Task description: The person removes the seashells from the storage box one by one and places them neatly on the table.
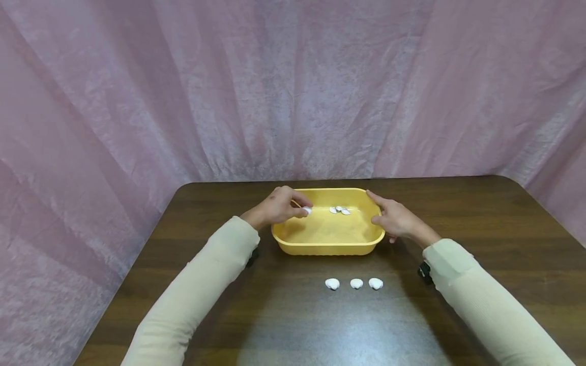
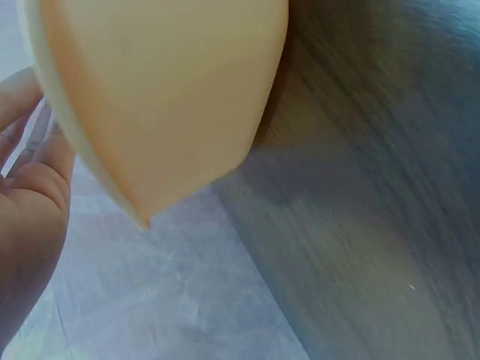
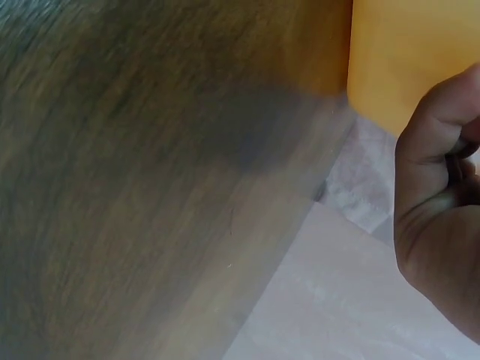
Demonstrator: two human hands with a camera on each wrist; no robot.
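A shallow yellow plastic tub (image 1: 329,249) stands on the table. Over its left side my left hand (image 1: 281,206) pinches a white seashell (image 1: 308,209) between thumb and fingers. My right hand (image 1: 397,218) holds the tub's right rim, its thumb on the inner side. Three small white shells (image 1: 345,212) lie together on the tub's floor near the back wall. On the table in front of the tub, three more white seashells (image 1: 356,283) sit in a row. Both wrist views show the tub's outer wall (image 2: 172,90); the left fingers are partly hidden behind its rim there.
A dark brown wooden table (image 1: 480,244) carries everything, with rounded far corners. Behind it and to the sides hangs a pink velvet curtain (image 1: 320,91). Light glares off the table's near middle.
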